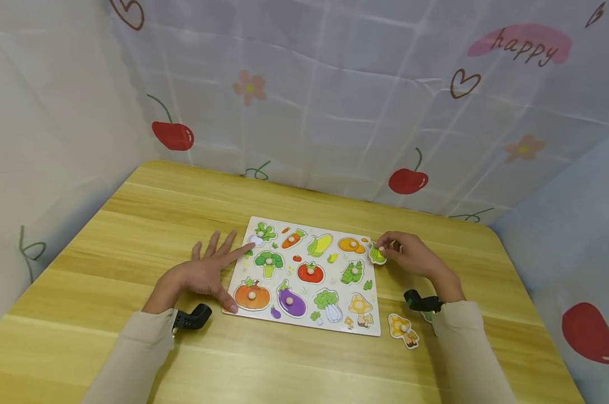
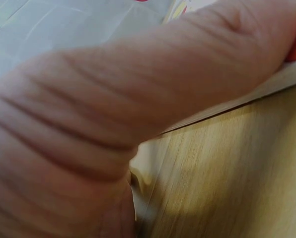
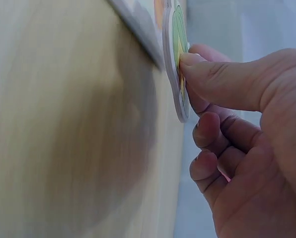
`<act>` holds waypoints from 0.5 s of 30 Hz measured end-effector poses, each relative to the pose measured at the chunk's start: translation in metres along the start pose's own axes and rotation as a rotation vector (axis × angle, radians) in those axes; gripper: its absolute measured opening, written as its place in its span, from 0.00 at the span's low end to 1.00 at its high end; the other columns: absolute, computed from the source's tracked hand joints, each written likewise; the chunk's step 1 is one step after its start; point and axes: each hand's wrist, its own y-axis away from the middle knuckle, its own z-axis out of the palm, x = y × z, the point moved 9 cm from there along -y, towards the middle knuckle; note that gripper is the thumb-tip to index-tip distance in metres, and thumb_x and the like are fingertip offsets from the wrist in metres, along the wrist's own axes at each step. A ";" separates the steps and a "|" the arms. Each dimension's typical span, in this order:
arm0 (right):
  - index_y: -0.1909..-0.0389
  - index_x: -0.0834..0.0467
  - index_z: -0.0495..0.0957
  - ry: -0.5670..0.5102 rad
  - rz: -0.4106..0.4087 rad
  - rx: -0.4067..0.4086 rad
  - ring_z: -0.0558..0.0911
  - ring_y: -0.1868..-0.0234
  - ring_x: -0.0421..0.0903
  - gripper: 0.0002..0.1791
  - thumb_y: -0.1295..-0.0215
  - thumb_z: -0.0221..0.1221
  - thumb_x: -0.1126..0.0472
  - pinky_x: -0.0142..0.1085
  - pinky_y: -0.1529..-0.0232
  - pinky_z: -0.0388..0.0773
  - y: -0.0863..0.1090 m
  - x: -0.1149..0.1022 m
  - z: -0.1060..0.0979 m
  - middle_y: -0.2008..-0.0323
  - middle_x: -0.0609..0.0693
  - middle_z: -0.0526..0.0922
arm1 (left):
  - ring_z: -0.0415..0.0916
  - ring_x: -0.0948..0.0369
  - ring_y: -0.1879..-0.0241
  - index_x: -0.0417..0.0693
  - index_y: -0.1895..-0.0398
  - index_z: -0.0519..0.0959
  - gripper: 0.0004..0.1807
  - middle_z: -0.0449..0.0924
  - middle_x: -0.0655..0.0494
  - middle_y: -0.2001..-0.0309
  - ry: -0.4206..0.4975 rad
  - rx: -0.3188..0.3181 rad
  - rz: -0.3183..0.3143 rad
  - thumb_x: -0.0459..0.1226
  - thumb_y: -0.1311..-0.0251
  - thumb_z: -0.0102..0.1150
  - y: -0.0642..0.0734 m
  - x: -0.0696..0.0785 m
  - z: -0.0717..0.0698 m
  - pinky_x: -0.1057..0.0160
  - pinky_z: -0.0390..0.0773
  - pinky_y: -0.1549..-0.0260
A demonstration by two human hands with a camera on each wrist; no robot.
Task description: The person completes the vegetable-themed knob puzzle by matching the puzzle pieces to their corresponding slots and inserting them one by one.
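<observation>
A wooden vegetable puzzle board [image 1: 299, 325] lies flat on the table. My left hand [image 1: 203, 274] spreads its fingers over the board's left edge, with the index fingertip by the white radish piece [image 1: 257, 240] and the thumb at the corner near the pumpkin piece [image 1: 245, 299]. Between thumb and fingers, my right hand [image 1: 410, 255] pinches a green and yellow corn piece [image 3: 180, 49] at the board's upper right edge. That piece is held up above the table, tilted on edge in the right wrist view. The printed corn [image 1: 319, 244], bok choy [image 1: 327, 303] and mushroom [image 1: 360, 306] spots show no knobs.
A yellow mushroom piece [image 1: 399, 325] with a knob lies on the table right of the board. Beneath the right wrist another green piece [image 1: 427, 317] is mostly hidden. A patterned curtain [image 1: 304, 112] hangs behind the wooden table [image 1: 183, 196].
</observation>
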 end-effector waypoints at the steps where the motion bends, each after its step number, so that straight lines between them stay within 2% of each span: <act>1: 0.58 0.59 0.81 -0.001 -0.005 0.002 0.73 0.67 0.45 0.05 0.30 0.59 0.69 0.34 0.65 0.73 -0.003 -0.003 0.002 0.64 0.51 0.80 | 0.11 0.32 0.26 0.56 0.19 0.47 0.73 0.22 0.35 0.21 0.004 0.000 0.000 0.58 0.69 0.83 0.000 0.000 0.000 0.25 0.17 0.37; 9: 0.59 0.60 0.81 0.001 -0.035 0.016 0.72 0.68 0.46 0.04 0.32 0.61 0.68 0.34 0.66 0.71 -0.022 -0.022 0.011 0.66 0.51 0.79 | 0.11 0.33 0.25 0.57 0.19 0.46 0.73 0.21 0.36 0.21 0.007 -0.004 0.001 0.58 0.69 0.83 0.000 -0.001 0.000 0.26 0.17 0.37; 15: 0.57 0.58 0.81 -0.010 0.007 0.006 0.71 0.67 0.46 0.04 0.30 0.61 0.65 0.35 0.68 0.71 -0.034 -0.032 0.019 0.65 0.51 0.80 | 0.11 0.33 0.26 0.55 0.19 0.47 0.73 0.22 0.35 0.21 0.015 0.001 0.005 0.58 0.69 0.83 0.000 0.000 0.000 0.26 0.17 0.37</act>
